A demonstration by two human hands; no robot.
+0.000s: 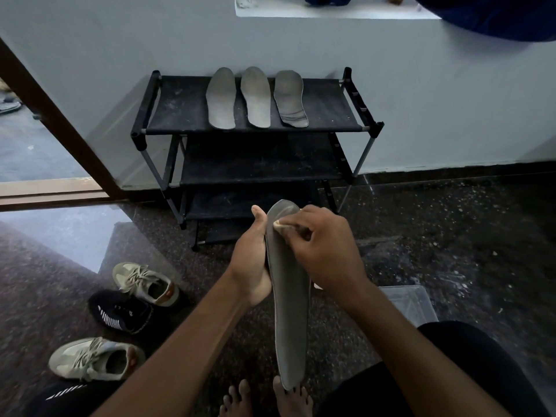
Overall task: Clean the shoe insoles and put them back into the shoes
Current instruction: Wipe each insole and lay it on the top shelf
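Left hand (pixel 251 260) grips long grey insole (pixel 290 326) by side, low end near bare toes. Right hand (pixel 325 251) pinches small pale cloth (pixel 278 224), presses it on top end. Three more insoles (pixel 254 97) in row on rack (pixel 180 109) top shelf, tips at back edge. Shoes (pixel 144 284) on floor, left. Wiping seems almost done; putting back not begun. Insole looks thin, smooth, bendy.

Dim interior; daylight from left doorway; floor glare; wide-angle edge bending.
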